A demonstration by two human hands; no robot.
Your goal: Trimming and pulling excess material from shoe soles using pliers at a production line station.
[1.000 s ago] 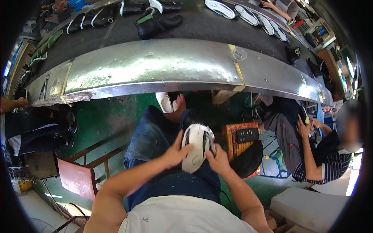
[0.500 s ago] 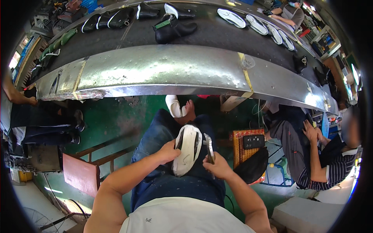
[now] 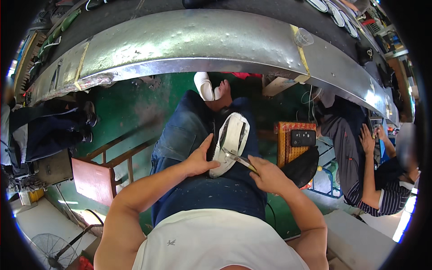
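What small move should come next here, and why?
Probably press the tool gently against the shoe. The right hand grips it with its metal head over the pale sole, while the left hand holds the shoe by its side, which should steady it.

Bench edge (image 3: pixel 193 38) is shiny metal, kinda bumpy. The tool (image 3: pixel 239 159) looks like polished metal too, shoe sole's (image 3: pixel 232 134) matt, and the jeans (image 3: pixel 177 132) are faded denim.

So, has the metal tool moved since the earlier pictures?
Yes: judged against the orange stool, the head of the metal tool has shifted left and downward in the view, now over the pale shoe sole.
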